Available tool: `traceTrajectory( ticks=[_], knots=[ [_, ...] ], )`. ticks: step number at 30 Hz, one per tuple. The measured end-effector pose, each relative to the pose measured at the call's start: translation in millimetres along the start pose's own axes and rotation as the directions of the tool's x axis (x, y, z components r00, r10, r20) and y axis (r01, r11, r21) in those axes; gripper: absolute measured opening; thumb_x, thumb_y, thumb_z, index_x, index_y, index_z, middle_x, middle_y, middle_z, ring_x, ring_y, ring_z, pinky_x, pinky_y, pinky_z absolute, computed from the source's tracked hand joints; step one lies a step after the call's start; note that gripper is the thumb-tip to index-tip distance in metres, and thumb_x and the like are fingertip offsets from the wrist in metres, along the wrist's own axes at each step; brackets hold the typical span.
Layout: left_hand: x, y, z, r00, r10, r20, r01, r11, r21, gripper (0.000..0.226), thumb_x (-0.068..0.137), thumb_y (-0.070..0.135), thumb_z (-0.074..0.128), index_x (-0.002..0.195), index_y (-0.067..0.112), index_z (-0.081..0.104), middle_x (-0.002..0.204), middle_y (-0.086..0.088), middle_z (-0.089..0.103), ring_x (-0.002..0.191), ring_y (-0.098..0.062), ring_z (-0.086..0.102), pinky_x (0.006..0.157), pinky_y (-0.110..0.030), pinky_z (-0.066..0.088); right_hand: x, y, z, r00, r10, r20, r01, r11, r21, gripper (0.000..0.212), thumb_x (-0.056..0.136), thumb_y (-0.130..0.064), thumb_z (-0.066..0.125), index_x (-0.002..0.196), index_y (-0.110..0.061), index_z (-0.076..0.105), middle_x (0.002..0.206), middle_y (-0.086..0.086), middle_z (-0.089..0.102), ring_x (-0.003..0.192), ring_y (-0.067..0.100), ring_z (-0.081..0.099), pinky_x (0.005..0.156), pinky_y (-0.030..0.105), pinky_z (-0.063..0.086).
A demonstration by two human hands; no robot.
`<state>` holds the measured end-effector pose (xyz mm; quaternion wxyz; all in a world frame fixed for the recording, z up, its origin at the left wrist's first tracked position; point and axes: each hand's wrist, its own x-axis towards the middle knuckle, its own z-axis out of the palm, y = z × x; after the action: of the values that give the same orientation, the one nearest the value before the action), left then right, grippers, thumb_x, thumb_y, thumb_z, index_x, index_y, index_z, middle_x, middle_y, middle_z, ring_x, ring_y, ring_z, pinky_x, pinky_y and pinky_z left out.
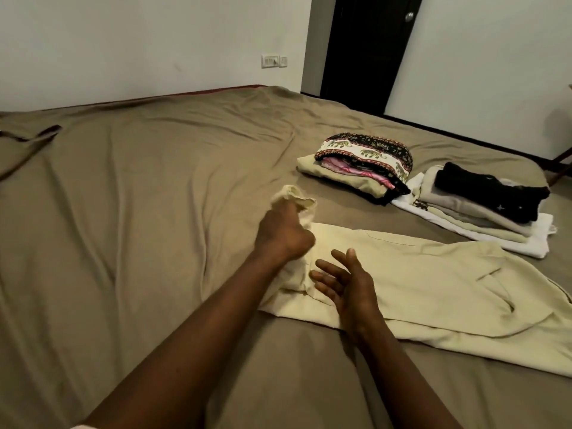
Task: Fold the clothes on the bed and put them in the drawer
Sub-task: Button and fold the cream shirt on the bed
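Open bed sheet (139,212) leftward — two folded stacks (365,162) (483,205) crowding the far right.

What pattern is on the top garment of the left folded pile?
The top garment has black and cream bands printed with elephants; the head view shows it.

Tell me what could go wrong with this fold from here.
1. The left hand grips the leg end of the trousers in a bunch, so the fold may set crooked.
2. The right hand is open and may not be pinning the cloth; the trousers could slide on the bed.
3. The patterned stack and the black-topped stack lie close beyond; a swung leg could topple one.
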<state>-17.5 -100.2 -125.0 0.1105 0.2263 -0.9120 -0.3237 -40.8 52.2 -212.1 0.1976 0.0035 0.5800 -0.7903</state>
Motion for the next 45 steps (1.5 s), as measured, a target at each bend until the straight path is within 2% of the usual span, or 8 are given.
traceTrajectory(
  ticks=[6,12,16,23,29,35,41,45],
  knots=[
    [-13,5,16,0.882,0.107,0.46,0.247,0.725,-0.642,0.029,0.1,0.026,0.066,0.122,0.008,0.06,0.108,-0.015,0.071,0.09,-0.026,0.074,0.08,-0.04,0.062,5,-13,-2,0.971,0.23,0.061,-0.238,0.938,0.25,0.05,0.097,-0.05,0.059,0.123,-0.008,0.067,0.109,0.016,0.072,0.1,0.034,0.069,0.09,0.045,0.058],
    [17,-45,-11,0.997,-0.081,0.004,0.074,0.886,-0.458,0.017,0.09,0.038,0.066,0.102,0.026,0.071,0.098,0.003,0.076,0.089,-0.02,0.074,0.086,-0.046,0.061,15,-17,16,0.948,0.234,-0.216,-0.265,0.956,-0.127,0.028,0.088,-0.011,0.079,0.113,-0.006,0.067,0.105,0.014,0.075,0.094,0.034,0.073,0.083,0.05,0.061],
    [26,-66,10,0.989,-0.137,0.06,0.149,0.882,-0.446,0.026,0.094,0.026,0.06,0.119,0.029,0.068,0.114,0.006,0.069,0.106,-0.018,0.065,0.098,-0.041,0.055,18,-26,15,0.936,0.041,-0.35,-0.164,0.929,-0.33,0.016,0.089,-0.012,0.068,0.105,-0.013,0.072,0.103,0.011,0.073,0.094,0.033,0.07,0.082,0.04,0.058],
    [36,-76,46,0.947,-0.298,0.119,0.32,0.852,-0.414,0.066,0.076,0.046,0.084,0.131,0.021,0.057,0.123,0.001,0.064,0.116,-0.024,0.062,0.097,-0.033,0.051,30,-44,64,0.689,-0.721,-0.069,0.219,0.298,-0.929,0.042,0.096,-0.05,0.049,0.128,-0.027,0.062,0.129,0.001,0.06,0.126,0.024,0.05,0.106,0.046,0.031],
    [32,-78,52,0.943,-0.288,0.165,0.324,0.693,-0.644,0.051,0.055,0.041,0.092,0.099,0.026,0.069,0.097,0.005,0.077,0.087,-0.019,0.074,0.087,-0.045,0.061,104,-103,124,0.994,-0.088,0.072,0.05,-0.228,-0.972,0.089,0.094,-0.081,0.031,0.146,-0.013,0.053,0.149,0.013,0.054,0.139,0.034,0.047,0.115,0.054,0.028],
    [36,-89,56,0.955,-0.225,0.194,0.294,0.623,-0.725,0.071,0.046,0.042,0.095,0.109,0.031,0.064,0.101,0.004,0.077,0.088,-0.018,0.076,0.086,-0.047,0.062,157,-116,133,0.858,0.513,-0.011,-0.06,0.078,-0.995,0.043,0.081,-0.022,0.086,0.12,-0.012,0.071,0.127,0.013,0.071,0.113,0.032,0.068,0.102,0.048,0.054],
    [36,-90,63,0.967,-0.246,0.073,0.24,0.766,-0.596,0.056,0.064,0.052,0.088,0.109,0.036,0.059,0.1,0.012,0.073,0.089,-0.016,0.073,0.086,-0.043,0.06,161,-78,126,0.933,-0.18,0.312,0.285,-0.162,-0.945,0.045,0.091,-0.031,0.073,0.134,-0.029,0.059,0.134,0.001,0.063,0.123,0.022,0.059,0.105,0.045,0.046],
    [36,-87,61,0.961,-0.275,-0.009,0.234,0.834,-0.5,0.046,0.076,0.053,0.08,0.112,0.033,0.062,0.107,0.006,0.074,0.1,-0.022,0.069,0.091,-0.041,0.056,85,-32,96,0.799,-0.47,0.375,0.496,0.163,-0.853,0.043,0.1,-0.046,0.048,0.14,-0.033,0.057,0.143,-0.006,0.058,0.136,0.017,0.05,0.115,0.049,0.035]
  ],
)
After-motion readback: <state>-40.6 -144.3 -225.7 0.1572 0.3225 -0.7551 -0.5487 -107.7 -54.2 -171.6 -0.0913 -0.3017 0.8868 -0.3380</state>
